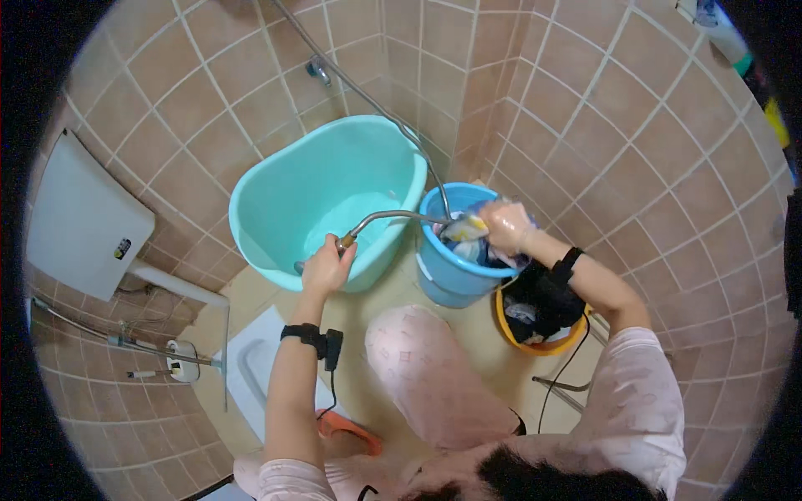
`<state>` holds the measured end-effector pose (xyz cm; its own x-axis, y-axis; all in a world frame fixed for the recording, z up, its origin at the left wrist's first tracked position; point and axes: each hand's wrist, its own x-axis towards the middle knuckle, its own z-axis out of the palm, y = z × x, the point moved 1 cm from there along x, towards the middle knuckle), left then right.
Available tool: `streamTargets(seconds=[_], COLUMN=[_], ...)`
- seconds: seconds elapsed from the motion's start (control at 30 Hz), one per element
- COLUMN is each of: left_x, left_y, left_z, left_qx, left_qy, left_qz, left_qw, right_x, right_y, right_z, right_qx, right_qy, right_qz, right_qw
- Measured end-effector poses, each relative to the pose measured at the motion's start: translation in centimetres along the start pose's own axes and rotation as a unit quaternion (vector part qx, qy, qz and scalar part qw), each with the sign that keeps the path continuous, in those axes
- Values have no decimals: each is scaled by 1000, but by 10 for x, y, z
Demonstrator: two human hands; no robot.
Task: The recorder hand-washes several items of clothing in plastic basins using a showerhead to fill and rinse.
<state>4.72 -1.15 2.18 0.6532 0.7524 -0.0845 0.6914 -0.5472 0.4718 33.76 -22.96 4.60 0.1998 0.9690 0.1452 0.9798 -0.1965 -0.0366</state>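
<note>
My left hand [326, 270] is closed round a handheld shower near the brass joint [345, 241] of its metal hose [388, 215], over the front rim of a mint-green tub [246, 242]. Only a bit of the shower head [300, 267] shows past my fingers. At the back right of a blue bucket [455, 282], my right hand [507, 227] is closed on wet clothes [468, 227], white with yellow and dark patches. The hand looks wet and shiny, and its fingertips are partly hidden. More clothes fill the bucket. The hose sags across its left rim.
A yellow-orange basin [501, 324] of dark clothes stands right of the bucket. Metal legs [561, 386] are behind it. At left are a white cistern [92, 221], a pipe [184, 285] and a squat toilet [261, 359]. An orange slipper [355, 433] shows below. Tiled walls [618, 167] close in.
</note>
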Motion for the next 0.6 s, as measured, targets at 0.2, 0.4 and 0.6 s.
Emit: streamTargets(seconds=[0.2,0.4,0.6], left_x=[-3,-12,-11], left_y=[-2,-7,1], left_z=[1,-1,-7], left_qx=[-4,3,-6], left_qy=[20,47,13], left_qz=[23,29,-8], left_qw=[1000,998,1000], right_x=[14,14,49], right_y=[1,-32,-37], right_z=[-90,-181,-297], right_qx=[-45,-88,-190], right_qy=[65,78,118], right_qz=[-14,-70,-16], right_qw=[997,990,975])
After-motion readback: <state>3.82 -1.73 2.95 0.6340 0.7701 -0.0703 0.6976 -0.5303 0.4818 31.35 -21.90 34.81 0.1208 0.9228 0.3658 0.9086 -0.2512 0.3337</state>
